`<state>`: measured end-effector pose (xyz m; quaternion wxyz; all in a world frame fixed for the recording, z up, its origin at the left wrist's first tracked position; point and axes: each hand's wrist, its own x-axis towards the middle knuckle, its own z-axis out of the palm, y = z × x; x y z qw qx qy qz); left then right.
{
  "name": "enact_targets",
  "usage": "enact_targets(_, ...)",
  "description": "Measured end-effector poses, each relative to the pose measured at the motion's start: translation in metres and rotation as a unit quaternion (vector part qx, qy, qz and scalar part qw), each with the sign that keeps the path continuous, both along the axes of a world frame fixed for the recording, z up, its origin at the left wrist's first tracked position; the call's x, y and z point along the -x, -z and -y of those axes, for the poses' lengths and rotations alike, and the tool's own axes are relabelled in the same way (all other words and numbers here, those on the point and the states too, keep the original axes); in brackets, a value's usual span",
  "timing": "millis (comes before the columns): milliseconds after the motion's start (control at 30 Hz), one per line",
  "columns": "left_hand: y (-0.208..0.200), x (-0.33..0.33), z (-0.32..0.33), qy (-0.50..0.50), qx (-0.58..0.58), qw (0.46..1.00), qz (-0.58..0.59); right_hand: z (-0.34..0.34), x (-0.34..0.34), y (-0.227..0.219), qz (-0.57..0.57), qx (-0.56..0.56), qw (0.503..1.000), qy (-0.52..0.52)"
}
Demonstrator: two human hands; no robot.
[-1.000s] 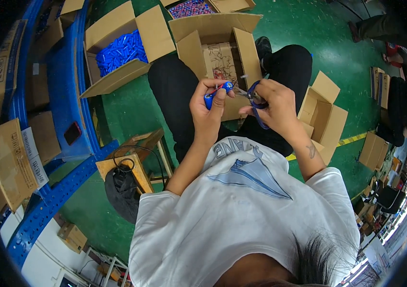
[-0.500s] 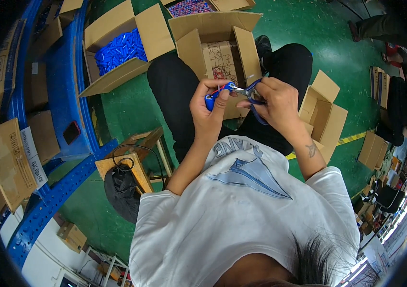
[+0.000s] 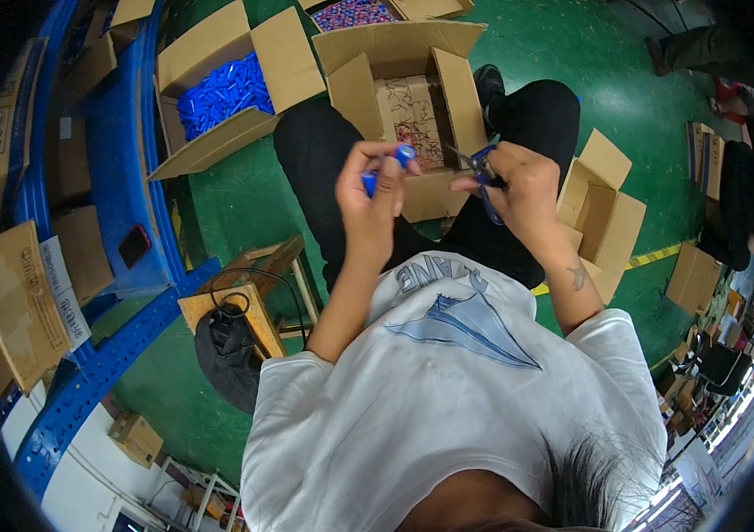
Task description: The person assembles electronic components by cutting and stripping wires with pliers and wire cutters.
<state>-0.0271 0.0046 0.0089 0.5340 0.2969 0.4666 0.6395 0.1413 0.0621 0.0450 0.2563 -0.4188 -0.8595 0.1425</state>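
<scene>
My left hand (image 3: 368, 182) is closed round a blue battery cell (image 3: 404, 154), a short cylinder with a pale metal end showing past the fingertips. More blue shows below the fingers, and the fingers hide the rest. To its right, my right hand (image 3: 519, 177) grips a pair of scissors (image 3: 489, 199) with dark blue handles. Their metal blades point up and left, spread a little and apart from the cell. Both hands are over the near edge of an open cardboard box (image 3: 361, 99), which holds scattered thin dark and reddish scraps.
At the left stands a carton (image 3: 208, 146) full of blue cells (image 3: 224, 96). Small red and blue pieces (image 3: 350, 13) fill another box at the far edge. An open carton (image 3: 603, 213) is by my right leg. A wooden stool (image 3: 257, 324) and blue rack (image 3: 129, 213) are leftward.
The hands have drawn apart: my left hand moved left with the cell, and the scissors came away from its end. The red strip seen beside the cell is no longer visible.
</scene>
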Motion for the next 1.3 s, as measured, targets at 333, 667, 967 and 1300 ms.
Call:
enact_targets(333, 0.051, 0.257, -0.068, -0.284, -0.045, 0.895, -0.340, -0.002, -0.021, 0.006, 0.037, 0.044, 0.997, 0.044)
enact_targets(667, 0.007, 0.092, -0.052, 0.015, -0.020, 0.972, 0.235, -0.012, -0.007, 0.003, -0.045, 0.139, 0.989, 0.019)
enact_targets(967, -0.023, 0.006, -0.008, 0.106, -0.066, 0.987, -0.104, -0.011, 0.025, -0.006, -0.265, 0.252, 0.931, -0.013)
enact_targets(1300, -0.024, -0.001, -0.001, 0.080, -0.086, 0.963, -0.242, -0.003, 0.029, -0.020, -0.280, 0.267, 0.922, 0.004)
